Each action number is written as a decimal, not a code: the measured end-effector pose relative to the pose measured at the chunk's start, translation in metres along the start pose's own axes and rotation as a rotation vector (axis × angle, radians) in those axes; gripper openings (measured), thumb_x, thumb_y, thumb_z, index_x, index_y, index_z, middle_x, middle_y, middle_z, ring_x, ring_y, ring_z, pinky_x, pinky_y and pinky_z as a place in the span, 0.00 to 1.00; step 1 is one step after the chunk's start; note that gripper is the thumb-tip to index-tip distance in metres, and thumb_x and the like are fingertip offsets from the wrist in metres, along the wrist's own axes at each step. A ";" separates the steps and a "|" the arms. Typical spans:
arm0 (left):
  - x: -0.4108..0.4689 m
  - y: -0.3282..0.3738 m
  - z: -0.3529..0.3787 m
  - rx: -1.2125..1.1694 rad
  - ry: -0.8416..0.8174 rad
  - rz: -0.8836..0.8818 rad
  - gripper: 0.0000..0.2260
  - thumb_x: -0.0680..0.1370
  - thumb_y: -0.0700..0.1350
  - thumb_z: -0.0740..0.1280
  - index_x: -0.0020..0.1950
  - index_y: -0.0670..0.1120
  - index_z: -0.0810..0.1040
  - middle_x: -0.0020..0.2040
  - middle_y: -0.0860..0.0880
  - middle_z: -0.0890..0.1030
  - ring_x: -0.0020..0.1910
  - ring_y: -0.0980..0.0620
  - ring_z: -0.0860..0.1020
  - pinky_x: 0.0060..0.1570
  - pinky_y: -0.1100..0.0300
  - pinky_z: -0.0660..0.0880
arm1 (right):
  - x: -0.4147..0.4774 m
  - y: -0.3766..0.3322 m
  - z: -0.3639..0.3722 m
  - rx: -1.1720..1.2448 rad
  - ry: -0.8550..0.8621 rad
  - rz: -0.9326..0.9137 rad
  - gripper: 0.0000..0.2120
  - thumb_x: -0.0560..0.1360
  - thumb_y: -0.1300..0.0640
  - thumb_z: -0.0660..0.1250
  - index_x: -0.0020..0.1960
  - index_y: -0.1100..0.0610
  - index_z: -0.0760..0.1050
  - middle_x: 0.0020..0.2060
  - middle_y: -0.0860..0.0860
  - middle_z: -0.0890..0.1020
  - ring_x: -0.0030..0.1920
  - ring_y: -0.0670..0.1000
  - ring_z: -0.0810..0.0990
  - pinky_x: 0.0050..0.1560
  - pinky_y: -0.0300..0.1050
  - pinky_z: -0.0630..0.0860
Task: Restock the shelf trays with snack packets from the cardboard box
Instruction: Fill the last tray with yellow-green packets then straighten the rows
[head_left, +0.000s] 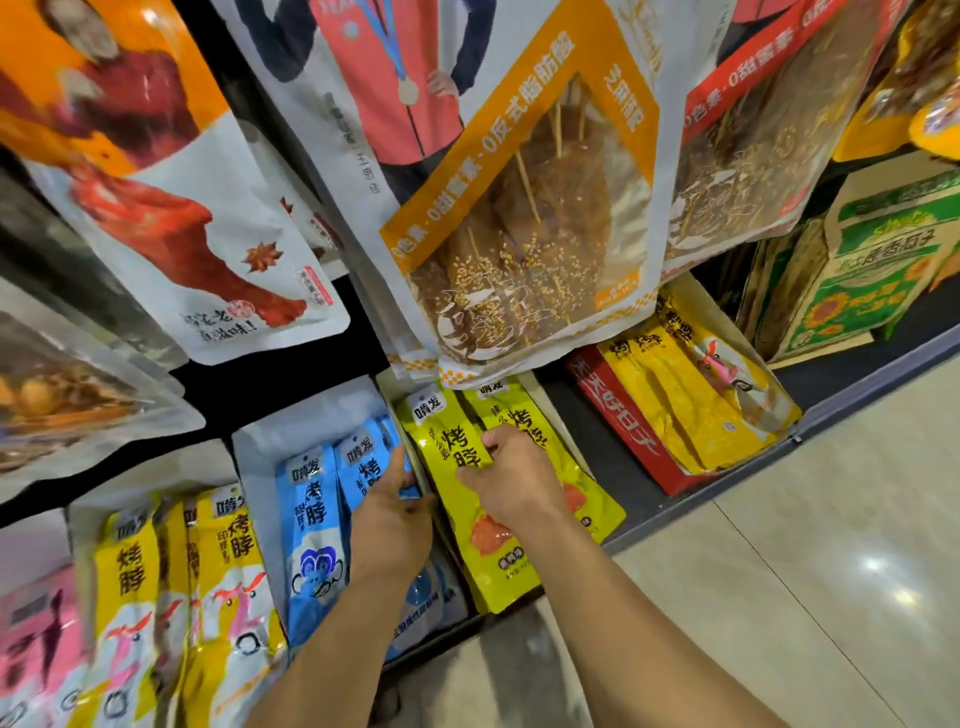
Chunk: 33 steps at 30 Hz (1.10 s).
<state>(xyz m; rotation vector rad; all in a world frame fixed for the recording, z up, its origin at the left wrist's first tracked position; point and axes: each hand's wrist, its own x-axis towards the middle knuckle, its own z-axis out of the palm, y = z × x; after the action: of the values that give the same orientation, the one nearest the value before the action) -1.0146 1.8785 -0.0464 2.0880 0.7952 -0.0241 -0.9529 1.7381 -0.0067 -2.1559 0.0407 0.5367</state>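
Note:
Blue snack packets (311, 514) stand in a white shelf tray (291, 431) at centre. My left hand (392, 519) lies against the right side of the blue stack, its fingers straight along the packets. To the right, yellow-green packets (452, 457) lie in the neighbouring tray. My right hand (511, 478) rests on top of them with fingers curled and grips the upper packet. Both forearms reach up from the bottom of the view. The cardboard box of stock is not clearly in view.
Large snack bags (519, 234) hang above the trays, overlapping their far ends. Yellow packets (208, 597) and pink packets (36, 649) fill trays at the left. A red box (628, 431) with yellow packets and a green carton (872, 260) sit at the right. Tiled floor (805, 571) lies lower right.

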 end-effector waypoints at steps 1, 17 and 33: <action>-0.001 0.000 0.000 -0.006 0.001 0.000 0.29 0.79 0.40 0.68 0.76 0.60 0.66 0.60 0.56 0.81 0.43 0.63 0.81 0.38 0.66 0.77 | -0.001 0.001 0.002 -0.024 0.003 -0.006 0.27 0.76 0.51 0.73 0.72 0.55 0.70 0.58 0.52 0.81 0.50 0.51 0.79 0.52 0.44 0.76; -0.028 0.035 -0.013 0.062 -0.018 -0.027 0.28 0.80 0.40 0.66 0.79 0.51 0.63 0.65 0.51 0.77 0.41 0.52 0.79 0.40 0.59 0.78 | -0.041 -0.005 -0.014 -0.424 0.085 -0.125 0.23 0.79 0.46 0.66 0.68 0.57 0.70 0.62 0.55 0.77 0.64 0.58 0.74 0.61 0.52 0.73; -0.151 0.120 -0.136 0.728 -0.031 0.323 0.23 0.80 0.58 0.62 0.70 0.46 0.70 0.69 0.44 0.73 0.68 0.40 0.70 0.62 0.49 0.72 | -0.189 -0.066 -0.097 -0.805 0.133 -0.221 0.28 0.80 0.41 0.60 0.73 0.58 0.63 0.68 0.58 0.71 0.69 0.62 0.67 0.67 0.58 0.68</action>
<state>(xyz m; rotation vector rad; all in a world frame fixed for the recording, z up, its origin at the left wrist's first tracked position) -1.1052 1.8505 0.1693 2.8754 0.4475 -0.1942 -1.0745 1.6717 0.1679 -2.9243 -0.3997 0.2985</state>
